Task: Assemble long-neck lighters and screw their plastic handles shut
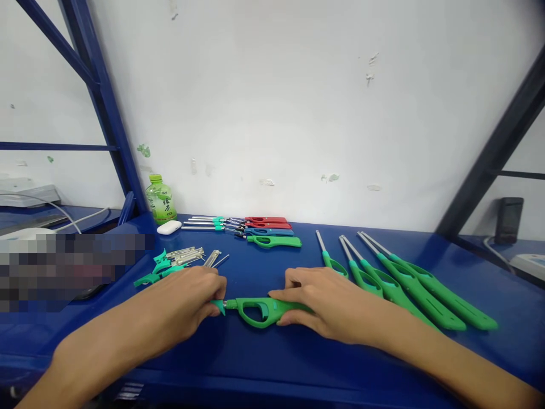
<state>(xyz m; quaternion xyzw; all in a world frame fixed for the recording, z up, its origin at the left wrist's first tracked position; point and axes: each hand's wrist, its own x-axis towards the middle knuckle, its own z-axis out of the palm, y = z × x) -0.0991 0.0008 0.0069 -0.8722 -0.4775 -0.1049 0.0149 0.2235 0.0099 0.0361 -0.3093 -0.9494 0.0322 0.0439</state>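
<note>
Fingers of the left hand (pixel 200 292) pinch a teal piece (pixel 219 306) at the left end of the green lighter (pixel 273 308); the lighter, held over the counter (pixel 255 363) between both hands, looks light, stiff and rather slick; its slim neck (pixel 231 304) is probably the fragile part; its handle (pixel 283 307), pinched by the right hand (pixel 323 304), seems the surer hold; more green lighters (pixel 394 289) lie right of the lighter.
</note>
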